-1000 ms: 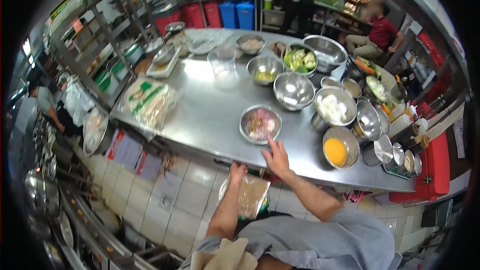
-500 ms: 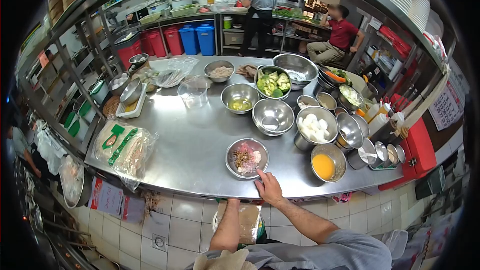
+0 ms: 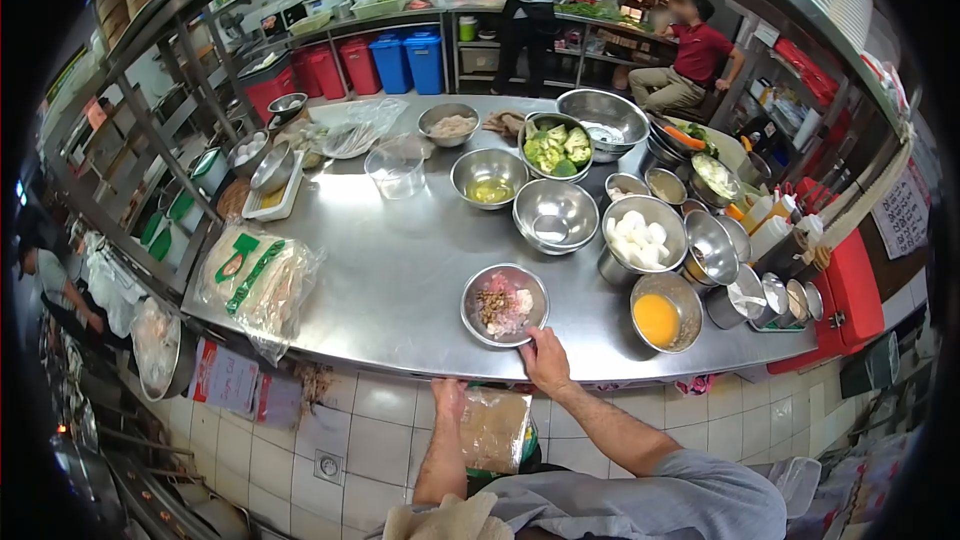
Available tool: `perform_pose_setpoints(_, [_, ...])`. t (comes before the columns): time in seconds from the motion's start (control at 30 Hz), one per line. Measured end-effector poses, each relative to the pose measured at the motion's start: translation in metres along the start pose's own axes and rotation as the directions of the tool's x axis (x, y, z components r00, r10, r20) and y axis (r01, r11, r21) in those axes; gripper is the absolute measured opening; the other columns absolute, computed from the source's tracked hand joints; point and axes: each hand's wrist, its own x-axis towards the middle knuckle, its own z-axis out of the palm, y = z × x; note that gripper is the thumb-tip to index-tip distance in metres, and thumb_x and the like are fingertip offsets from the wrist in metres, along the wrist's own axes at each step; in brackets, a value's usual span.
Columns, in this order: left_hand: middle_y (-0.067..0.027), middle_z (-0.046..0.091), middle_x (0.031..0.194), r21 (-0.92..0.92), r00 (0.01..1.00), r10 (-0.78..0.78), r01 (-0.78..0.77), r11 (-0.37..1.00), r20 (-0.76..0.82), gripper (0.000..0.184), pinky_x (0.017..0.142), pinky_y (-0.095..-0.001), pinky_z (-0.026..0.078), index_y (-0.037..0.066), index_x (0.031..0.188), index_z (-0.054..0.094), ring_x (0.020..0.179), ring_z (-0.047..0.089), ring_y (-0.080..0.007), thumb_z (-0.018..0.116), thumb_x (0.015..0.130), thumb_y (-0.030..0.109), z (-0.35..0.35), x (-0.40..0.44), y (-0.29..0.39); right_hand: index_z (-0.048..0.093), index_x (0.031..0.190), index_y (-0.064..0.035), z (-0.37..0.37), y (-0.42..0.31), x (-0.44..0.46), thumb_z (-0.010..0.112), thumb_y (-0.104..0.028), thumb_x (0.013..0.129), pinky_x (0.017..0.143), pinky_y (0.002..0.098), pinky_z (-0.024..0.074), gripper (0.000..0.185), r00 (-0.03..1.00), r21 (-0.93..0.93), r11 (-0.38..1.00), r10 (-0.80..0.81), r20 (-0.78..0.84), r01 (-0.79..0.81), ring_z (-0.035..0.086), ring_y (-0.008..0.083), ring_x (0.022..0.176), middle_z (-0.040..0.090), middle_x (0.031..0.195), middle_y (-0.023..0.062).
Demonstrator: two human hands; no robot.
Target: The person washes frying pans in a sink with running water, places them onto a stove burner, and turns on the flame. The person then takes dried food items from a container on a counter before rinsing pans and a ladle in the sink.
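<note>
A small metal bowl [image 3: 505,338] stands near the front edge of the steel table [image 3: 400,270], holding pink minced meat with brown and pale chopped pieces. My right hand [image 3: 547,364] has its thumb and fingers closed at the bowl's near right rim. Lower down, my left hand [image 3: 449,398] is at the table's front edge, and its fingertips are hidden there. Right of the bowl sits a metal bowl of orange beaten egg [image 3: 656,320]. Behind it is a deep container of white, egg-shaped pieces [image 3: 638,242]. A bare metal bowl [image 3: 556,225] stands farther back.
Bagged flat wrappers [image 3: 255,275] lie left. Broccoli [image 3: 558,150], a bowl of clear yellowish liquid [image 3: 490,190] and a clear plastic tub [image 3: 395,170] stand behind. Sauce bottles [image 3: 770,235] and seasoning pots line the right. Two people are across the table, another far left.
The whole view has shifted slightly right and up. My right hand's fingers are drawn closer together at the bowl's rim. More of my left hand shows at the table's edge.
</note>
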Motion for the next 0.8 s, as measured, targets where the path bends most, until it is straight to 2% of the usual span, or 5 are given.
perform_pose_setpoints(0.07, [-0.0064, 0.059, 0.093, 0.128, 0.985, -0.037, 0.015, 0.992, 0.171, 0.021, 0.069, -0.0332, 0.05, 0.004, 0.1, 0.054, 0.081, 0.059, -0.0191, 0.058, 0.079, 0.003, -0.012, -0.005, 0.009, 0.047, 0.101, -0.006, -0.003, -0.001, 0.002, 0.06, -0.013, 0.076, 0.067, 0.0421, 0.0408, 0.03, 1.0, 0.002, 1.0, 0.022, -0.016, -0.022, 0.05, 0.0343, 0.077, 0.049, 0.086, 0.0147])
perform_pose_setpoints(0.1, [-0.0044, 0.059, 0.082, 0.131, 0.99, -0.06, 0.044, 0.99, 0.124, 0.014, 0.066, -0.0315, 0.049, 0.006, 0.088, 0.056, 0.074, 0.058, -0.0167, 0.061, 0.076, 0.001, -0.009, -0.013, 0.017, 0.047, 0.1, -0.0062, -0.001, 0.001, 0.002, 0.061, -0.012, 0.075, 0.067, 0.0422, 0.0407, 0.03, 0.999, 0.006, 1.0, -0.005, -0.043, 0.005, 0.05, 0.0342, 0.076, 0.049, 0.085, 0.0144])
perform_pose_setpoints(0.57, [-0.0067, 0.058, 0.075, 0.401, 0.986, -0.168, 0.148, 0.904, 0.016, 0.015, 0.058, -0.0276, 0.049, 0.003, 0.08, 0.051, 0.065, 0.058, -0.0159, 0.063, 0.072, -0.002, -0.095, -0.114, 0.059, 0.043, 0.109, -0.0049, 0.003, -0.001, 0.016, 0.059, -0.012, 0.076, 0.068, 0.0416, 0.042, 0.037, 0.99, 0.049, 0.993, 0.112, -0.087, -0.108, 0.052, 0.0342, 0.081, 0.049, 0.092, 0.018])
perform_pose_setpoints(0.63, [-0.0068, 0.059, 0.075, 0.393, 0.977, -0.213, 0.197, 0.898, -0.002, 0.015, 0.061, -0.0294, 0.05, 0.002, 0.082, 0.053, 0.066, 0.059, -0.0159, 0.064, 0.072, -0.001, -0.103, -0.146, 0.076, 0.041, 0.113, -0.0044, 0.004, 0.005, 0.012, 0.057, -0.009, 0.077, 0.068, 0.0365, 0.0428, 0.04, 0.978, 0.189, 0.979, 0.107, -0.177, -0.073, 0.052, 0.0275, 0.078, 0.048, 0.091, 0.0148])
perform_pose_setpoints(0.8, [-0.0059, 0.059, 0.078, 0.387, 0.993, -0.11, 0.089, 0.918, 0.031, 0.014, 0.062, -0.0288, 0.049, 0.003, 0.084, 0.053, 0.068, 0.058, -0.0147, 0.062, 0.074, 0.0, -0.099, -0.209, 0.144, 0.045, 0.108, -0.0023, -0.008, -0.014, -0.017, 0.056, -0.008, 0.078, 0.065, 0.0295, 0.0421, 0.032, 0.987, 0.412, 0.907, 0.137, -0.089, -0.088, 0.047, 0.019, 0.074, 0.044, 0.087, 0.0098])
